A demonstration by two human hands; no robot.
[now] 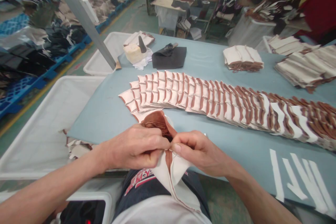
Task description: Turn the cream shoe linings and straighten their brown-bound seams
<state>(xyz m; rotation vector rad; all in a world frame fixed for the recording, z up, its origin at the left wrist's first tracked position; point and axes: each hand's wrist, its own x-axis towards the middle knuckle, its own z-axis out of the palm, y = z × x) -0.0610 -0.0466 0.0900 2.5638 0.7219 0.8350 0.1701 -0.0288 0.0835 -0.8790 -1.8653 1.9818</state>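
Below left hand (136, 146), blurred red lettering (138, 178)

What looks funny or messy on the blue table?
One narrow, flat white strip near the front right edge of the smooth pale-blue tabletop. Its lower end hooks sideways, folded or overlapped, I can't tell, while the neighbouring white strips lie fairly straight.

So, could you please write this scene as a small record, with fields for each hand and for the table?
Left hand: pinching a white-and-brown sewn piece
Right hand: pinching the same piece, close beside the left hand
Table: blue top
Beyond the hands: long overlapping row of white-and-brown pieces
Near right of table: loose white strips
Far side of table: black sheet, dark cone
Left of table: white plastic bin
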